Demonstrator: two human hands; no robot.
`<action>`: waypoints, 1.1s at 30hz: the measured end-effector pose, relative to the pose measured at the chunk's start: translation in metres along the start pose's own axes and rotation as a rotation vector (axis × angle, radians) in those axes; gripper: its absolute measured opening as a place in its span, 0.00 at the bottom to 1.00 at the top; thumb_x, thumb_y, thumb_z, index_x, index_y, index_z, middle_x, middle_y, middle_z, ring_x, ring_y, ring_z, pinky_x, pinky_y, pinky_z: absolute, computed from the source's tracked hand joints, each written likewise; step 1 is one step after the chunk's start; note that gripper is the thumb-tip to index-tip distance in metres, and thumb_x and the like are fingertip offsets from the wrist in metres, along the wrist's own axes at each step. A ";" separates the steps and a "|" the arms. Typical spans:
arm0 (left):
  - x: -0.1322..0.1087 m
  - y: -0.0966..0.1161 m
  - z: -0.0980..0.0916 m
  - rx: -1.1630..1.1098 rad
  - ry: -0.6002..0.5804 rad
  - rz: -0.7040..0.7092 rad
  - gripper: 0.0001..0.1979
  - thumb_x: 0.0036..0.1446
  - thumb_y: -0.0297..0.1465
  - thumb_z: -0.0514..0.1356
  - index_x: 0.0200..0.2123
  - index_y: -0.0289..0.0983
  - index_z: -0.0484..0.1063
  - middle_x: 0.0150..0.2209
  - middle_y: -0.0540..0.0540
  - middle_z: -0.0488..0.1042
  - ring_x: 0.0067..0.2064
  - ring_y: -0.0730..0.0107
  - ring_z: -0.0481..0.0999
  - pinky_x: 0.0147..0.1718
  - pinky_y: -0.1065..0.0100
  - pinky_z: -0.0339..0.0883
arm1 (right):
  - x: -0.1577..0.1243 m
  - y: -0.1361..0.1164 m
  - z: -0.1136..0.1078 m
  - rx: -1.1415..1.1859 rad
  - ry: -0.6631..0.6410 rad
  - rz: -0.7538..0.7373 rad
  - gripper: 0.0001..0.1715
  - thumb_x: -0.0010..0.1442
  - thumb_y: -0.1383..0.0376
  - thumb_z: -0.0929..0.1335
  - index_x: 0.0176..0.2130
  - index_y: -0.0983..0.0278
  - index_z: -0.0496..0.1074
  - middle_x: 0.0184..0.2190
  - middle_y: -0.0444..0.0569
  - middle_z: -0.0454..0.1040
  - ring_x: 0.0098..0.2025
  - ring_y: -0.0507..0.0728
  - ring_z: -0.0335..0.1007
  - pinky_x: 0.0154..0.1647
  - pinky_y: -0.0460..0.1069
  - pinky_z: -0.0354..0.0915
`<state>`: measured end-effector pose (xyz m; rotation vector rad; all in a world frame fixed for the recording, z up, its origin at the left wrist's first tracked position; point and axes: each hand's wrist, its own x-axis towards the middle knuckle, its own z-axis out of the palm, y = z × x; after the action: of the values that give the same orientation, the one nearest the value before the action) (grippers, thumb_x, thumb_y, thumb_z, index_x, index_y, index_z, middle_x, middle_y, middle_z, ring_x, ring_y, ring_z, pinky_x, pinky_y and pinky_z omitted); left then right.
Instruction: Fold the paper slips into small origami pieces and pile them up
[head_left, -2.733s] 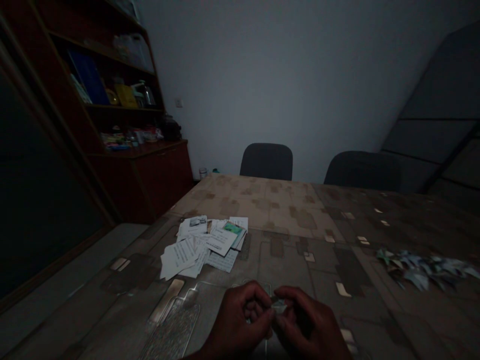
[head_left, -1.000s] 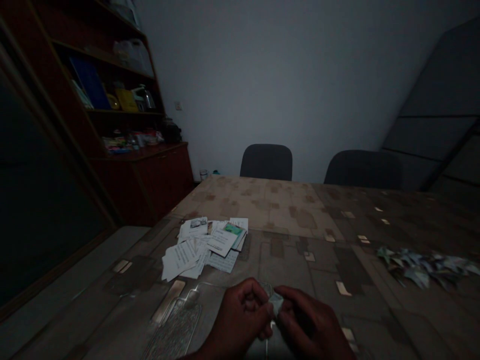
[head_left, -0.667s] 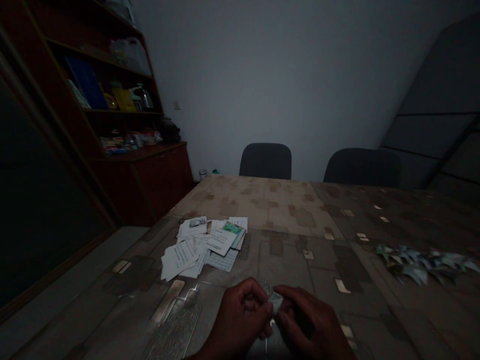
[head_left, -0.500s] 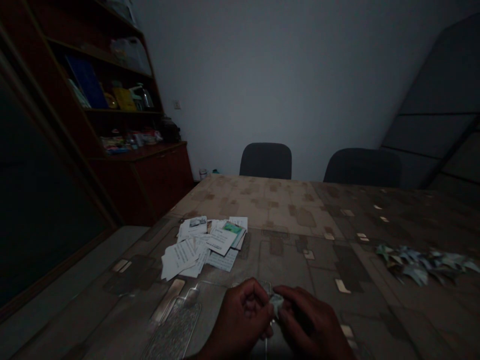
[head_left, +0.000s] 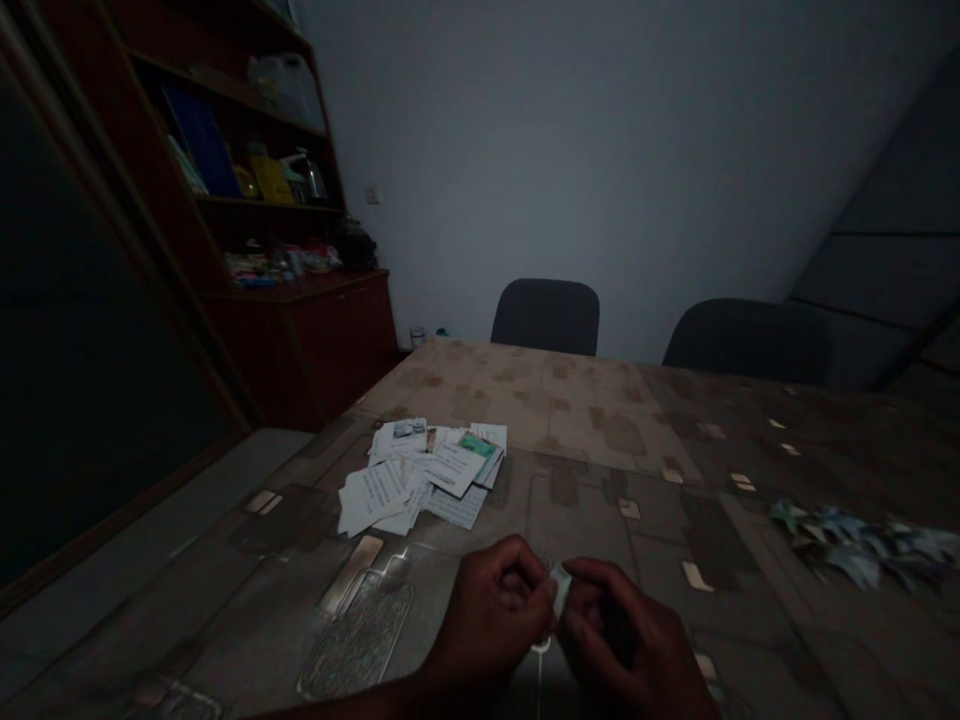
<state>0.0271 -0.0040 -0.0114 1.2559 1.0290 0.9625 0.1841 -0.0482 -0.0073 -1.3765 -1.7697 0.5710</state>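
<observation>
A small pale piece of folded paper (head_left: 559, 590) is pinched between my two hands, low over the table. My left hand (head_left: 499, 610) is closed, its thumb and finger gripping the paper's left side. On the other side, my right hand (head_left: 622, 630) is closed on the paper too, with a curved forefinger at its upper edge. Beyond my left hand lies a loose pile of printed paper sheets (head_left: 379, 495), one with a green picture. To the far right sits a heap of folded paper pieces (head_left: 862, 545). Dim light hides the fine folds.
A patterned cloth covers the table (head_left: 525, 390). Two dark chairs (head_left: 546, 318) stand at its far side, before a pale wall. To the left rises a reddish wooden cabinet (head_left: 330, 345) with shelves of household items.
The camera view has shifted slightly, so the table things appear a little farther right. Between my fingers the small paper has tilted and shows more of its pale face.
</observation>
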 end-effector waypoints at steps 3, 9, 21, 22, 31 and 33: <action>-0.001 -0.003 0.000 0.003 -0.012 0.046 0.09 0.45 0.30 0.62 0.21 0.37 0.64 0.19 0.52 0.68 0.21 0.71 0.72 0.20 0.73 0.64 | 0.000 -0.001 0.000 -0.017 0.018 -0.019 0.13 0.58 0.63 0.67 0.45 0.62 0.71 0.26 0.43 0.78 0.26 0.53 0.76 0.30 0.42 0.70; -0.002 -0.003 0.000 0.050 -0.022 0.057 0.08 0.45 0.30 0.62 0.21 0.37 0.64 0.20 0.51 0.68 0.22 0.71 0.72 0.20 0.74 0.64 | -0.003 0.001 -0.001 -0.023 -0.006 -0.004 0.13 0.61 0.62 0.65 0.45 0.62 0.71 0.28 0.45 0.78 0.28 0.53 0.76 0.31 0.43 0.71; -0.002 -0.008 -0.001 0.061 -0.035 0.053 0.07 0.47 0.29 0.61 0.23 0.37 0.64 0.20 0.52 0.69 0.21 0.70 0.73 0.20 0.74 0.64 | -0.002 0.003 0.000 -0.038 -0.012 -0.052 0.13 0.60 0.65 0.65 0.45 0.63 0.72 0.27 0.44 0.78 0.27 0.52 0.76 0.30 0.41 0.69; -0.002 -0.008 -0.001 0.056 -0.036 0.053 0.07 0.47 0.29 0.61 0.23 0.37 0.64 0.20 0.52 0.68 0.21 0.71 0.73 0.20 0.74 0.64 | -0.002 0.003 0.000 -0.037 -0.009 -0.047 0.13 0.60 0.64 0.65 0.45 0.63 0.72 0.27 0.44 0.78 0.28 0.52 0.76 0.31 0.41 0.70; -0.002 -0.010 0.000 0.056 -0.047 0.026 0.07 0.47 0.29 0.61 0.24 0.38 0.63 0.19 0.51 0.69 0.21 0.69 0.73 0.19 0.74 0.64 | -0.002 0.003 0.003 0.125 0.008 0.112 0.14 0.61 0.57 0.66 0.42 0.62 0.75 0.27 0.46 0.78 0.28 0.54 0.75 0.29 0.44 0.68; -0.004 -0.008 0.000 0.031 -0.052 0.015 0.07 0.46 0.28 0.61 0.25 0.38 0.63 0.18 0.53 0.69 0.20 0.70 0.73 0.18 0.74 0.63 | -0.001 0.003 0.005 0.238 0.004 0.171 0.15 0.60 0.55 0.66 0.40 0.63 0.75 0.25 0.45 0.77 0.28 0.54 0.74 0.28 0.44 0.67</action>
<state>0.0266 -0.0082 -0.0194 1.3097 0.9985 0.9239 0.1818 -0.0473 -0.0126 -1.3659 -1.5341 0.8423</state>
